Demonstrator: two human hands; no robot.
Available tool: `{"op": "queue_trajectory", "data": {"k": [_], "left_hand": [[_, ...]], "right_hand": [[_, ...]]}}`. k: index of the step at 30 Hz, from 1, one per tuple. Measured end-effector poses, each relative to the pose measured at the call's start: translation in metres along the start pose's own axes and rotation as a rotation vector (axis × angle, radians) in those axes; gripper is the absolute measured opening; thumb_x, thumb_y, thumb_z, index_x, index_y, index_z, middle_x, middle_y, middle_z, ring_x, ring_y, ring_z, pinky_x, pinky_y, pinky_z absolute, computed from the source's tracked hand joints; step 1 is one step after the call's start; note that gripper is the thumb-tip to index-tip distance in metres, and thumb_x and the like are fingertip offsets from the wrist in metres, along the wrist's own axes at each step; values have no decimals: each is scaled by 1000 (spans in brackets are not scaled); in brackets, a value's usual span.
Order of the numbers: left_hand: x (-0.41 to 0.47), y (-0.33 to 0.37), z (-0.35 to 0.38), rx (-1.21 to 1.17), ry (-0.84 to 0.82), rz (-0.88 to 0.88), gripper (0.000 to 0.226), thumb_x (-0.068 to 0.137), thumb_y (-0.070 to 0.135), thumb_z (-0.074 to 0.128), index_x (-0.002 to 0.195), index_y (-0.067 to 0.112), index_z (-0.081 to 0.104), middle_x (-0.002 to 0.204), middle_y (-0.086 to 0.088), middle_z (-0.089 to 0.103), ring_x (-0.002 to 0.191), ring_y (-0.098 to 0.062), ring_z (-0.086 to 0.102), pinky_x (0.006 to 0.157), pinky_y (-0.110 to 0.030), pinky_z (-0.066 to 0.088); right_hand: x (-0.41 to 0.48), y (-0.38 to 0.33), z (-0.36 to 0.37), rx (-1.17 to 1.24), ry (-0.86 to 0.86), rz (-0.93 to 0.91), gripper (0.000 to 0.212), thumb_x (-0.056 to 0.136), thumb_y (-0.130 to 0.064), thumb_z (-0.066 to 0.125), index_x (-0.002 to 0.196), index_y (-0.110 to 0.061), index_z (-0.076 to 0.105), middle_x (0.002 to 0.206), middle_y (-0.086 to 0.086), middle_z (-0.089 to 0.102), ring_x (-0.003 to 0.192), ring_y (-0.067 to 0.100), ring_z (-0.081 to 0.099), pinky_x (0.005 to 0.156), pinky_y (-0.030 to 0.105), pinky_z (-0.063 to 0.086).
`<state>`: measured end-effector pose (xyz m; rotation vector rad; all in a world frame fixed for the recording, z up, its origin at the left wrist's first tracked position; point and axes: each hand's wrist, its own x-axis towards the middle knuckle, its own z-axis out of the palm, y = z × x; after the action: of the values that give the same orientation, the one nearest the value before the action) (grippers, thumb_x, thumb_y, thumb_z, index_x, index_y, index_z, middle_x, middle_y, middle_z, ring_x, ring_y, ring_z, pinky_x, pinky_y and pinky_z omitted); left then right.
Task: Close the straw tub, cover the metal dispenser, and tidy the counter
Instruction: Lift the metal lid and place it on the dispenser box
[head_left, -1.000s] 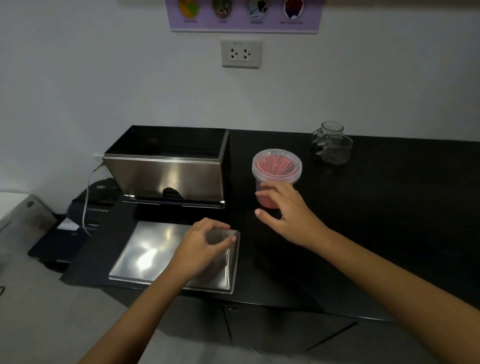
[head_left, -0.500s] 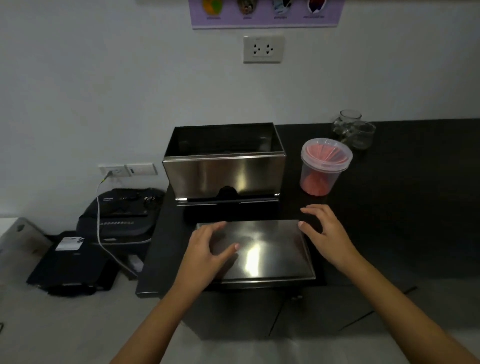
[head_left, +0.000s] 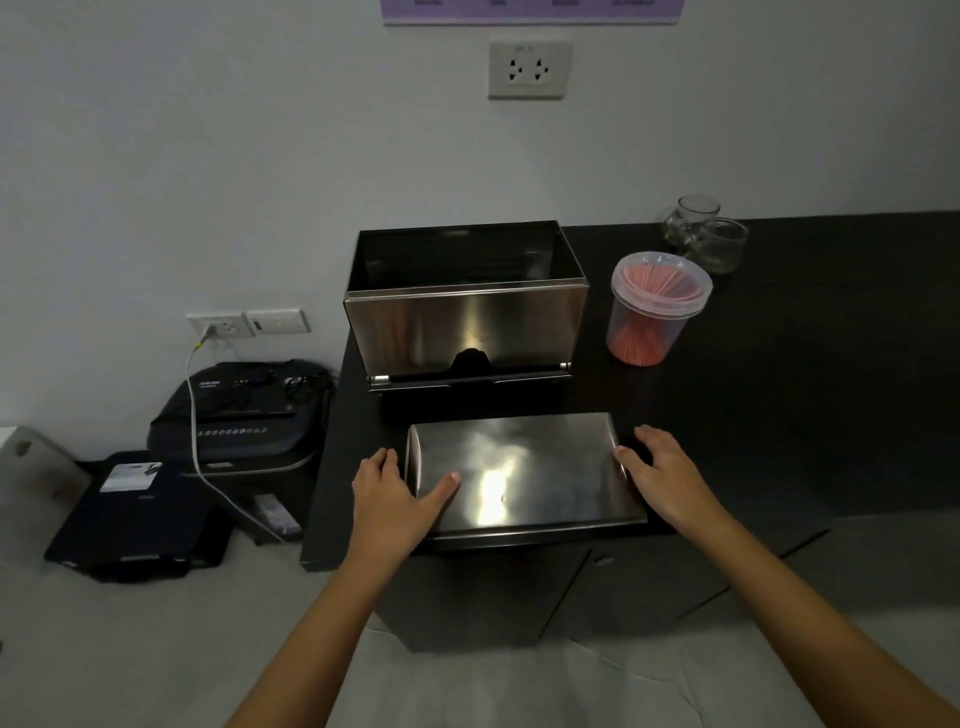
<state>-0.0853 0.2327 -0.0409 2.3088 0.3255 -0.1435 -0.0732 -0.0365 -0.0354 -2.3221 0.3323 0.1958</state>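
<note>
Steel-on-skin contact is the first item noted: the left hand (head_left: 390, 493) sits at the left short edge of the metal lid (head_left: 524, 475), thumb laid across its top face, fingers curled down beside the edge. The right hand (head_left: 660, 475) mirrors it at the right short edge, fingers spread and touching the rim. Neither hand has closed fully; whether the lid is clamped yet cannot be told. The lid lies flat at lower centre of the frame, on the front edge of the black counter (head_left: 831, 395), long axis running left to right between the hands. Directly above it in the frame stands the metal dispenser (head_left: 465, 325), top open, long axis parallel to the lid's. Judgement: the coming move is a straight lift and carry away from the person, with no rotation required. The straw tub (head_left: 655, 309), centre right, already wears its cover.
</note>
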Motion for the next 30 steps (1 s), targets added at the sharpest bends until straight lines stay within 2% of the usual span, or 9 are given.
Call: {"op": "queue_trajectory", "data": {"k": [4,12,15,18,23,28,30], "left_hand": [[4,0,4,53,-59,44,76,85,42,57,141,1,26,149,-12,25,139,-26,20,117,-43,14],[5,6,6,43,-41,7,75,83,35,62,139,-1,30,147,-14,26,137,-28,21,114,-36,19],[3,10,6,61,-28,8,70,84,35,61,137,0,32,145,-13,27,135,-28,20,110,-32,20],[3,13,5,135,-26,-29,70,85,38,58,138,3,29,146,-13,25,133,-32,18,108,-36,23],[2,14,4,50,-36,-28,67,84,33,60,136,2,31,145,-13,24,133,-30,19,107,-35,24],[4,15,2,27,-30,-46,67,84,32,61,135,2,31,142,-14,26,132,-29,21,107,-33,23],[5,17,1,45,-34,-59,69,84,33,61,136,0,29,143,-15,26,132,-30,21,107,-33,23]], "right_hand": [[0,-3,13,-67,-49,9,58,95,-37,38,142,-6,27,157,8,10,145,22,3,116,41,10],[2,-14,24,-47,-41,60,65,92,-38,42,141,1,25,156,14,8,144,27,3,116,43,12],[3,-17,21,-12,-27,69,62,91,-35,47,138,3,32,153,13,14,141,26,11,113,42,19],[2,-19,17,-6,-4,39,60,90,-33,51,134,4,37,149,11,22,137,25,17,109,38,25],[0,-23,15,20,23,37,56,88,-30,55,130,5,42,144,12,29,132,25,23,104,35,30],[0,-28,13,122,62,39,42,85,-24,61,117,3,56,131,15,42,120,27,38,86,30,37],[1,-29,11,148,66,40,38,83,-23,62,112,2,60,120,16,52,105,25,50,78,30,43]]}}
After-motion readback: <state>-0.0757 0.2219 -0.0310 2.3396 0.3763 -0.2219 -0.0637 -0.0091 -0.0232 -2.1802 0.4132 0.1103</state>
